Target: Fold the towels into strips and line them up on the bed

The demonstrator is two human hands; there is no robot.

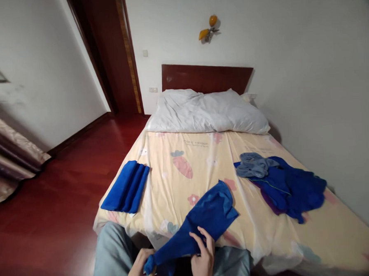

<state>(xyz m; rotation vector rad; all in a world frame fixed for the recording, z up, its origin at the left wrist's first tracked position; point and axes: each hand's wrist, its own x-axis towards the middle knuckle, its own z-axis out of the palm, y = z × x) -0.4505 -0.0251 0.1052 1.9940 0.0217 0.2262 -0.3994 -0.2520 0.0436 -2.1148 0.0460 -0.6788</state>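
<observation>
A blue cloth (203, 213) stretches from my lap onto the front edge of the bed, wide at its far end and narrowing toward me. Its near end is bunched into a small knob in my left hand (140, 268), whose fingers are closed around it. My right hand (203, 252) grips the cloth's near edge about midway, index and middle fingers bent over the top. The thumb of that hand is hidden. Part of the cloth hangs down between my knees.
Folded blue cloths (125, 186) lie side by side at the bed's left edge. On the right is a loose pile of blue clothes (294, 186) with a grey cloth (255, 165) on top. A white pillow (206, 112) rests by the headboard (206, 77); red flooring (66, 193) runs along the left.
</observation>
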